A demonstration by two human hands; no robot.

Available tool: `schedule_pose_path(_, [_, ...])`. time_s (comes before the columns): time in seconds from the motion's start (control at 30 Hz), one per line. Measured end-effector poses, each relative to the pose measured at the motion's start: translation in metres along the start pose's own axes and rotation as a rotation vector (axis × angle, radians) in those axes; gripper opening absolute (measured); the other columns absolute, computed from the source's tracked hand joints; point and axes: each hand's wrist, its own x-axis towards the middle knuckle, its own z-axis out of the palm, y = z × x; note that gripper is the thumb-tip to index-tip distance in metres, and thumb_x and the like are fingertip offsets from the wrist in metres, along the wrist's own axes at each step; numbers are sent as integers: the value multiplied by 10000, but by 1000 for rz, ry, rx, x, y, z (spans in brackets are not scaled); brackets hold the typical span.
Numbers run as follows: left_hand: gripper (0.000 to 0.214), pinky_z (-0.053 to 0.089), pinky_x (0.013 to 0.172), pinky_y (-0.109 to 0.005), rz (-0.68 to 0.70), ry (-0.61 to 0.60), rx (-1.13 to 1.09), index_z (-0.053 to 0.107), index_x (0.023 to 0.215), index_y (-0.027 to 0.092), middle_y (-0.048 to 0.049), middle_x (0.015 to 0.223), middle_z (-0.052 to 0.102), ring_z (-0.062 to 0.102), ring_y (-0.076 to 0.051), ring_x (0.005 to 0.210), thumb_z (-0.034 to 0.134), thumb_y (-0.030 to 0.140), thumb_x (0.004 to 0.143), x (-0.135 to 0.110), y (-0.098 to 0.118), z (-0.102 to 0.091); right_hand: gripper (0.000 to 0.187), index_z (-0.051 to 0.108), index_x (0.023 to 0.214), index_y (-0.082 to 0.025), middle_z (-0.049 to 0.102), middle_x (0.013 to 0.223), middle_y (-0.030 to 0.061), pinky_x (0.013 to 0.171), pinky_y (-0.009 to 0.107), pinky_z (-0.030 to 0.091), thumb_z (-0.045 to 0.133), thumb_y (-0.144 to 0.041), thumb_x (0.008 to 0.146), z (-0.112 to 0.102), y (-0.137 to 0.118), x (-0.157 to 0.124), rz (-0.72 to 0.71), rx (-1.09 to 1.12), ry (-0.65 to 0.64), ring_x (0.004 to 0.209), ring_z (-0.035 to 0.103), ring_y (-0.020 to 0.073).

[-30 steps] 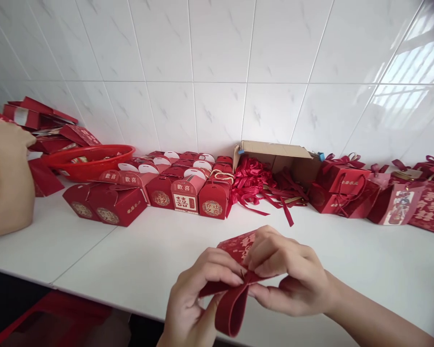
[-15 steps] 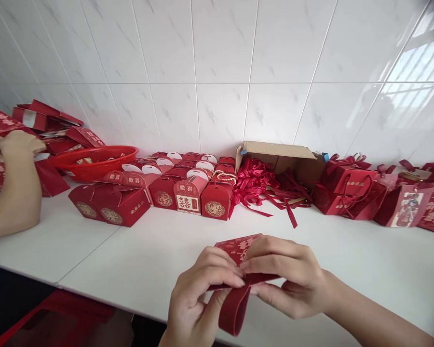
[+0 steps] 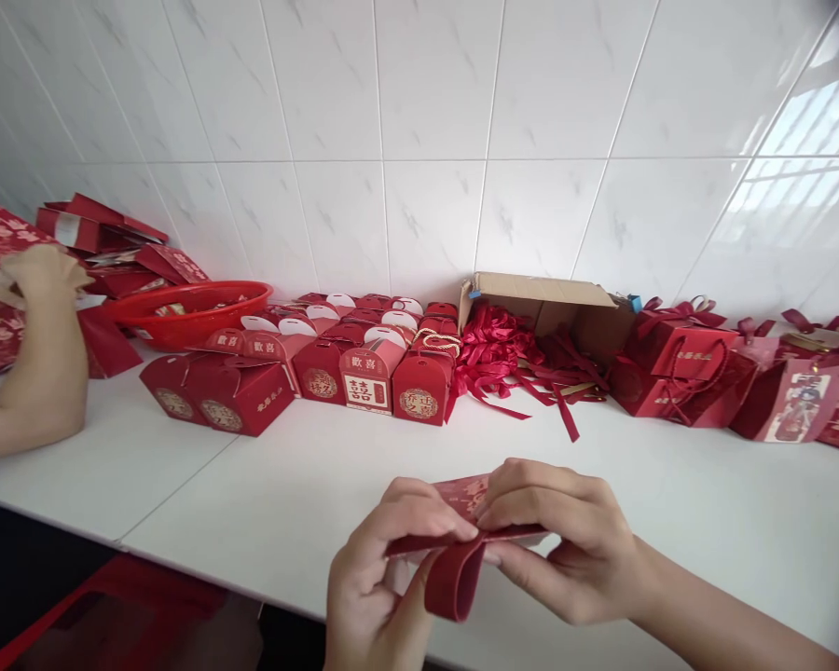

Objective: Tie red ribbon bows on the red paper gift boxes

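Observation:
A red printed gift box (image 3: 465, 492) with pale floral lettering is between my hands, above the near part of the white table. From its near side a dark red strap (image 3: 453, 582) bends down into a loop. My left hand (image 3: 395, 568) is closed on the box's left edge, its thumb behind the loop. The fingers of my right hand (image 3: 566, 536) pinch the box's near edge where the strap enters, thumb below and fingertips above. My fingers cover much of the box, and its underside is out of sight.
Red gift boxes (image 3: 238, 396) stand in rows along the tiled wall. Behind them are a red basin (image 3: 196, 312) and a cardboard carton (image 3: 545, 291) spilling red ribbons (image 3: 496, 345). Ribboned boxes (image 3: 685, 345) line the right. At far left a co-worker's arm (image 3: 46, 354) reaches among boxes.
The box has tipped flatter in my hands, so less of its printed face shows. The strap loop now sits slightly higher. The view has shifted a little.

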Motion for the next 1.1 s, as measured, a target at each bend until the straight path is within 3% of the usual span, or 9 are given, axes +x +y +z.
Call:
schedule_pose_path(0.17, [171, 566, 680, -252, -272, 179, 31, 648, 925, 248, -6, 741, 691, 641, -154, 709, 709, 239, 765, -5, 0, 4, 140, 638, 916, -134, 649, 715, 88, 547, 266, 525, 646, -88, 785, 13, 4, -10, 114, -10, 85, 613, 611, 156])
schedule_pose_path(0.27, [244, 565, 660, -244, -372, 227, 85, 610, 940, 223, -12, 748, 689, 657, -158, 691, 728, 283, 735, -4, 3, 3, 101, 639, 877, -145, 662, 709, 84, 551, 264, 518, 650, -104, 786, 19, 9, -13, 186, 8, 122, 617, 616, 155])
schedule_pose_path(0.4, [304, 544, 607, -208, -447, 253, 115, 547, 997, 231, -16, 835, 681, 663, -150, 719, 706, 315, 753, 0, 4, 1, 55, 652, 828, -155, 674, 737, 69, 577, 237, 524, 688, -183, 798, 13, 14, -6, 371, 64, 16, 653, 631, 142])
schedule_pose_path(0.53, [364, 554, 661, -260, -416, 226, 124, 467, 1095, 253, -21, 906, 649, 653, -162, 764, 663, 309, 794, 2, -2, 1, 192, 639, 1001, -168, 661, 938, 91, 647, 243, 561, 666, -195, 813, 1, 8, 3, 478, 41, -83, 795, 636, 152])
schedule_pose_path(0.7, [366, 530, 763, -250, -270, 175, 185, 454, 1124, 259, -32, 1002, 587, 590, -156, 916, 649, 284, 815, 3, -11, 4, 162, 625, 940, -165, 643, 878, 73, 627, 247, 540, 553, -84, 820, -4, -7, 9, 460, -97, -209, 727, 600, 139])
schedule_pose_path(0.9, [434, 522, 805, -284, -205, 50, 176, 386, 1200, 289, -38, 1021, 562, 592, -163, 931, 626, 245, 840, 2, -22, 3, 133, 607, 953, -175, 633, 913, 71, 682, 266, 543, 555, -113, 847, -11, -13, 7, 494, -142, -192, 798, 607, 151])
schedule_pose_path(1.1, [446, 522, 786, -297, -203, 42, 140, 367, 1226, 295, -42, 1011, 567, 599, -169, 915, 609, 259, 853, -1, -26, 8, 99, 555, 909, -184, 583, 896, 58, 695, 277, 527, 533, -107, 851, -14, -17, 3, 552, -177, -176, 795, 575, 154])
